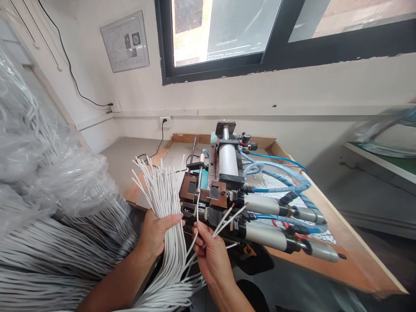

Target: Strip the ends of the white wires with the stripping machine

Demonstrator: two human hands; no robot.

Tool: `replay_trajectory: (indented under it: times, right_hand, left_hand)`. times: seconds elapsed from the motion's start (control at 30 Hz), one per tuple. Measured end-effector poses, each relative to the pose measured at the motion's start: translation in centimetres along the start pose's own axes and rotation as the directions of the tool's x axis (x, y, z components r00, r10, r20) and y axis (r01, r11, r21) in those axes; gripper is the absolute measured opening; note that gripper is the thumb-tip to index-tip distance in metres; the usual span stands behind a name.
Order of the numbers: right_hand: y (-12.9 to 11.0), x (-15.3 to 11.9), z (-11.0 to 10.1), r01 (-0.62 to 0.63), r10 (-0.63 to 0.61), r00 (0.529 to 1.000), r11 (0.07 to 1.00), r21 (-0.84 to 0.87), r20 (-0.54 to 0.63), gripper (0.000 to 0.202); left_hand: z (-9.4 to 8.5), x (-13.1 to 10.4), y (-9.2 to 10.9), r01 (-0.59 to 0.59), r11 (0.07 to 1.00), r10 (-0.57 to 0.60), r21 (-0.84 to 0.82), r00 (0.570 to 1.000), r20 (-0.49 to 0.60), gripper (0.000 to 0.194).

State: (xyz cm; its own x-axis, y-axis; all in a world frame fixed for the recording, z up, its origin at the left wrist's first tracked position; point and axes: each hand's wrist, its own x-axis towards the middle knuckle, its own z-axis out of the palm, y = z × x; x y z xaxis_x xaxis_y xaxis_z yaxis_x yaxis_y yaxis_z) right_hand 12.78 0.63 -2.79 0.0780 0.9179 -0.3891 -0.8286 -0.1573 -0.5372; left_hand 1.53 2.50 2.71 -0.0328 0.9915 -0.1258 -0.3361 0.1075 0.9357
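Note:
My left hand (159, 232) is wrapped round a thick bundle of white cables (164, 190), whose cut ends fan out above the fist. Close to its right, my right hand (211, 251) pinches a single white cable (197, 212) that runs up into the jaws of a pneumatic wire stripping machine (208, 190). A few more white cables (224, 223) stick out past that hand's thumb, with small reddish tips. Below both hands, the long tails of the bundle hang down and curve together.
Large stacks of grey-white cables (48, 255) in clear plastic wrap (58, 164) fill the left side. Silver cylinders (266, 234) and blue air hoses (282, 186) extend right from the machine. White scraps (269, 186) lie in the wood-edged tray (351, 242). A window (227, 34) is above.

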Motion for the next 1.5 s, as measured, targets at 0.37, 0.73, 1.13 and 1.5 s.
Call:
replay_trajectory:
  times: [0.37, 0.73, 1.13, 1.5]
  right_hand:
    - [0.0, -0.3, 0.4, -0.067, 0.072, 0.994, 0.996, -0.067, 0.087, 0.029]
    - [0.5, -1.1, -0.6, 0.061, -0.056, 0.998, 0.981, -0.182, 0.031, 0.028]
    - [0.3, 0.0, -1.1, -0.041, 0.046, 0.999, 0.977, -0.207, 0.022, 0.035]
    - [0.2, -0.7, -0.2, -0.125, 0.176, 0.967, 0.958, -0.259, 0.185, 0.029]
  left_hand:
    - [0.1, -0.6, -0.8, -0.021, 0.999, 0.019, 0.030, 0.998, 0.061, 0.017]
    - [-1.1, -2.0, -2.7, 0.040, 0.996, -0.047, 0.074, 0.995, 0.092, 0.013]
    - [-1.4, -1.9, -2.6, 0.113, 0.989, -0.112, 0.093, 0.994, -0.011, 0.014]
    - [-1.0, -2.0, -2.5, 0.055, 0.997, -0.059, 0.045, 0.992, 0.108, 0.018]
